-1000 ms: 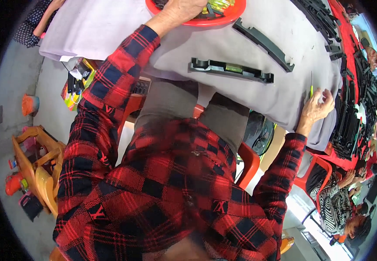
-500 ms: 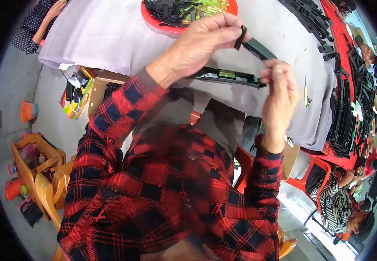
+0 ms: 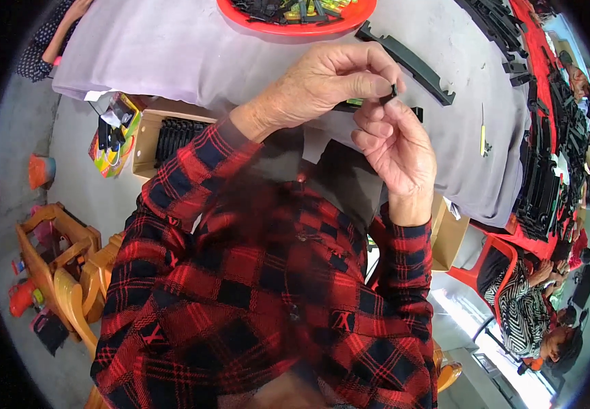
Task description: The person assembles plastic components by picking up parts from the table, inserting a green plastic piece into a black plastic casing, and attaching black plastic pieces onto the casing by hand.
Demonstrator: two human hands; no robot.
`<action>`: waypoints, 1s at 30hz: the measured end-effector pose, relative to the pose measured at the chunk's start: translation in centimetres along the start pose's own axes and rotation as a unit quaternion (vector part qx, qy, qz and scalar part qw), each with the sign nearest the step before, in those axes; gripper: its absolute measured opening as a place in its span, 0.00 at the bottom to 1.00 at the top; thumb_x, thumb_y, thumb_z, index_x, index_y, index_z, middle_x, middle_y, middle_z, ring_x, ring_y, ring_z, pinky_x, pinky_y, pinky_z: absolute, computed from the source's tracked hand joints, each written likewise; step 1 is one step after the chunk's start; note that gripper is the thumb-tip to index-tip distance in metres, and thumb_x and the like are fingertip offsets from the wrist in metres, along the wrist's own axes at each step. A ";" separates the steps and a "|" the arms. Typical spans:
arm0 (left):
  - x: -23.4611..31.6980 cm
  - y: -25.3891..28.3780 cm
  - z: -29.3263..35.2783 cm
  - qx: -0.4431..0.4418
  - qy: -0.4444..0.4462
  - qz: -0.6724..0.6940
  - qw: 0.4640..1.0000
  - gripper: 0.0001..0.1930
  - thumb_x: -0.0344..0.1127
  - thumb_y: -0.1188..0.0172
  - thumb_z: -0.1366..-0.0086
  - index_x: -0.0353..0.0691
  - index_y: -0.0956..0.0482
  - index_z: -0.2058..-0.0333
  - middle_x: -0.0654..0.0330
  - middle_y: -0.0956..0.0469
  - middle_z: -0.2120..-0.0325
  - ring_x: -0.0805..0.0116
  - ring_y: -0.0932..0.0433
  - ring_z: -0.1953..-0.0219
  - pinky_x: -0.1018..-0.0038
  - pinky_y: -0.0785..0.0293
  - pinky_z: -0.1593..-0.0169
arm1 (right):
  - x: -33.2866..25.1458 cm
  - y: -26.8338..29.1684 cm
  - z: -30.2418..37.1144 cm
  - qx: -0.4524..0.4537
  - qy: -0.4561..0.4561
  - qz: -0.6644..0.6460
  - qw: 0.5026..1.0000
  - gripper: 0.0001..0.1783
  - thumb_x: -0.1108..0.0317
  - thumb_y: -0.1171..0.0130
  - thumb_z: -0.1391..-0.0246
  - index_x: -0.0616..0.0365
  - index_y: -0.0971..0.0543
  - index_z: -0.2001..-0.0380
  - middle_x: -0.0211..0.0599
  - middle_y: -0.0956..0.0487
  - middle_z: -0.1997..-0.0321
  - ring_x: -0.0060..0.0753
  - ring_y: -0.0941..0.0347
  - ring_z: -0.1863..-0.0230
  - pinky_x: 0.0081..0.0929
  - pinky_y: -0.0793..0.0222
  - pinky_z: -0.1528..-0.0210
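A pale cloth covers the surface (image 3: 172, 58), and on it a red tray (image 3: 291, 28) holds black pieces (image 3: 257, 9) and yellow-green ones (image 3: 317, 9). On the near side of the red tray, a little to its right, a small dark piece (image 3: 389, 94) is up between the person's hands. The left hand (image 3: 332, 78) pinches it between thumb and fingers. The right hand (image 3: 398, 140) has its fingers drawn in narrow, with thumb and fingertip at the piece's lower end; I cannot tell whether they grip it too.

Just right of the red tray lies a long black part (image 3: 411, 65), set at a slant. A second black part (image 3: 417, 114) lies nearer the person than the red tray, mostly hidden behind the hands. Farther right of the red tray is a thin yellow-handled tool (image 3: 483, 140), and well beyond that, more black parts (image 3: 537, 194) line a red cloth (image 3: 521, 10).
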State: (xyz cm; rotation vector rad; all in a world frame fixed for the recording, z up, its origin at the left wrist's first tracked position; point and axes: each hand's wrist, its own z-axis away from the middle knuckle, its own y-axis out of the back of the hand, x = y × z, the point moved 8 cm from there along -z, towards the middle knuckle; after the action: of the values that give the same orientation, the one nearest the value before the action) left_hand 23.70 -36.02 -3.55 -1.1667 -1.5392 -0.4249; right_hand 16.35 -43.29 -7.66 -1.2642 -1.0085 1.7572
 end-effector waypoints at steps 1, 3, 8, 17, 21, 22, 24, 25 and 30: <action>0.2 -0.1 0.1 -0.013 -0.013 -0.023 1.000 0.03 0.30 0.43 0.32 0.38 0.22 0.62 0.62 0.23 0.59 0.75 0.25 0.57 0.75 0.28 0.51 | -0.1 0.1 0.1 0.014 0.000 0.008 1.000 0.09 0.67 0.44 0.37 0.61 0.24 0.58 0.30 0.25 0.69 0.17 0.36 0.75 0.19 0.37 0.73; 0.4 -0.2 0.2 -0.021 -0.013 -0.023 0.999 0.03 0.30 0.43 0.32 0.38 0.22 0.62 0.62 0.23 0.59 0.74 0.25 0.56 0.75 0.29 0.49 | 0.0 -0.4 0.3 0.018 -0.009 0.014 1.000 0.08 0.68 0.43 0.38 0.60 0.24 0.59 0.31 0.24 0.68 0.16 0.36 0.74 0.17 0.38 0.75; 1.1 0.5 0.4 -0.028 -0.045 -0.054 0.997 0.07 0.28 0.43 0.33 0.35 0.21 0.58 0.62 0.22 0.59 0.71 0.25 0.53 0.73 0.30 0.46 | -1.7 0.8 0.6 0.070 0.047 0.051 0.995 0.07 0.72 0.42 0.40 0.60 0.23 0.59 0.32 0.23 0.71 0.15 0.35 0.76 0.16 0.37 0.76; -1.2 2.9 2.7 0.031 -0.017 -0.472 0.881 0.18 0.31 0.36 0.41 0.33 0.24 0.52 0.57 0.27 0.64 0.64 0.24 0.63 0.70 0.27 0.58 | -6.7 3.6 2.3 0.260 0.218 0.405 0.849 0.03 0.76 0.44 0.44 0.59 0.22 0.69 0.31 0.23 0.75 0.14 0.36 0.81 0.16 0.38 0.81; -1.9 2.3 2.9 0.024 -0.027 -0.534 0.845 0.21 0.33 0.35 0.47 0.34 0.23 0.54 0.55 0.27 0.66 0.55 0.25 0.65 0.64 0.28 0.62 | -6.1 3.4 1.6 0.279 0.215 0.460 0.815 0.03 0.77 0.44 0.46 0.60 0.22 0.71 0.29 0.23 0.76 0.12 0.36 0.80 0.16 0.38 0.80; -2.0 2.2 2.9 0.029 -0.041 -0.542 0.839 0.21 0.33 0.35 0.49 0.34 0.23 0.55 0.54 0.27 0.66 0.52 0.25 0.65 0.62 0.29 0.62 | -6.3 3.4 1.3 0.274 0.232 0.515 0.778 0.03 0.76 0.44 0.46 0.60 0.21 0.72 0.29 0.23 0.76 0.12 0.35 0.79 0.16 0.37 0.77; -2.2 2.0 2.9 0.032 -0.047 -0.540 0.840 0.20 0.32 0.36 0.50 0.34 0.23 0.56 0.54 0.27 0.67 0.52 0.25 0.65 0.62 0.29 0.62 | -6.4 3.3 1.0 0.268 0.246 0.570 0.737 0.04 0.75 0.43 0.46 0.61 0.21 0.72 0.29 0.22 0.76 0.13 0.34 0.78 0.16 0.36 0.75; -2.1 1.9 2.9 0.034 -0.054 -0.538 0.840 0.19 0.31 0.37 0.50 0.34 0.23 0.57 0.54 0.27 0.68 0.51 0.25 0.65 0.61 0.29 0.62 | -6.2 2.7 0.8 0.270 0.243 0.585 0.726 0.04 0.75 0.42 0.46 0.62 0.20 0.73 0.28 0.22 0.77 0.13 0.33 0.77 0.15 0.36 0.73; -2.2 1.8 2.9 0.046 -0.043 -0.531 0.845 0.17 0.31 0.37 0.50 0.35 0.23 0.59 0.55 0.29 0.70 0.52 0.26 0.65 0.60 0.30 0.62 | -5.7 1.9 0.4 0.283 0.194 0.661 0.667 0.05 0.72 0.39 0.47 0.63 0.19 0.74 0.26 0.22 0.79 0.13 0.31 0.76 0.15 0.35 0.71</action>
State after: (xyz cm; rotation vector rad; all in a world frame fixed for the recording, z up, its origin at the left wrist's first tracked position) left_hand 23.48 -33.90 -7.04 -0.1372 -2.1701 -1.0098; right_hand 17.17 -49.21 -7.07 -1.9255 1.0256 2.2354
